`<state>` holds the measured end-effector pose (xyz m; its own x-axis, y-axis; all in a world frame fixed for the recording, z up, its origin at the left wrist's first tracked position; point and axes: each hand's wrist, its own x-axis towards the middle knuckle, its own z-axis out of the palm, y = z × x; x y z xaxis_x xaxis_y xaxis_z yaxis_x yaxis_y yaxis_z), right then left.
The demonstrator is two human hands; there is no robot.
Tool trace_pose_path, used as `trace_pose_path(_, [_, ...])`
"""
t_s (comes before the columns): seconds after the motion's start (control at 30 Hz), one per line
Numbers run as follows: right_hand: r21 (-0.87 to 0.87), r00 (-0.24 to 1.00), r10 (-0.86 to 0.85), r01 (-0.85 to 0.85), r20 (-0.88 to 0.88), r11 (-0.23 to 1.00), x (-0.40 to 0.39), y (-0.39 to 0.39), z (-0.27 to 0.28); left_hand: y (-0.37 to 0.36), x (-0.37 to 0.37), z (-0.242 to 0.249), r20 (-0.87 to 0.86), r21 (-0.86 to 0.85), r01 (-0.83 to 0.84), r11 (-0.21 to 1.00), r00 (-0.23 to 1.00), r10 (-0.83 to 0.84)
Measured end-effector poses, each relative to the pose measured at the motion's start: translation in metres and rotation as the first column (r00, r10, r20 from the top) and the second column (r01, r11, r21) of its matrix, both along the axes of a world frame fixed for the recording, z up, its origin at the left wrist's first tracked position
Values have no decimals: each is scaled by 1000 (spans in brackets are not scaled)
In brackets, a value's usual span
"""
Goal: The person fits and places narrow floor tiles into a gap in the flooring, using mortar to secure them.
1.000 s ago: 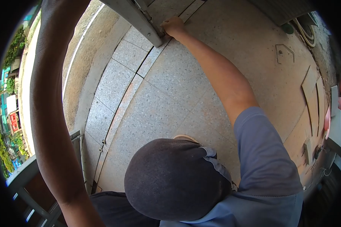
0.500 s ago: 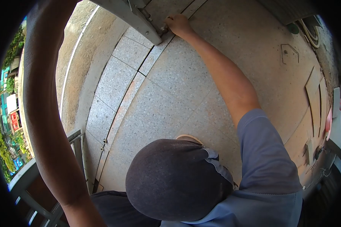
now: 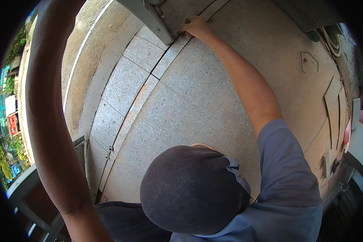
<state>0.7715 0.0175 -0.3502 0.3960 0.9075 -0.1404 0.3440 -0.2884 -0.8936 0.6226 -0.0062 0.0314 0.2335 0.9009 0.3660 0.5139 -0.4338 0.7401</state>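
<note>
My right hand (image 3: 195, 27) reaches far forward and down to the foot of a grey metal gate leaf (image 3: 149, 18). Its fingers are closed on a small bolt at the leaf's lower edge, just above the floor track (image 3: 165, 60). My left arm (image 3: 48, 105) rises along the left side and leaves the picture at the top, so that hand is hidden. My bent knee in dark trousers (image 3: 189, 189) fills the lower middle, and a blue sleeve (image 3: 286, 169) covers my right shoulder.
Speckled stone tiles (image 3: 181, 105) cover the floor. A second grey gate leaf (image 3: 28, 189) stands at the lower left, with a street and greenery beyond. Cardboard pieces (image 3: 330, 105) lie at the right, and a coiled hose (image 3: 330, 38) at the top right.
My right hand has shifted a little to the right along the gate's foot, still closed on the bolt. The gate leaf's end sits slightly higher and further right in view.
</note>
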Motion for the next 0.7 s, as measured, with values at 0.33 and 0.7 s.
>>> trace_pose_path(0.33, [90, 975, -14, -6, 221, 996, -11, 14, -24, 48, -51, -33, 42, 256, 440, 861, 885, -465])
trace_pose_path(0.7, [55, 900, -67, 48, 431, 997, -21, 24, -30, 43, -50, -30, -24, 320, 332, 887, 939, -343])
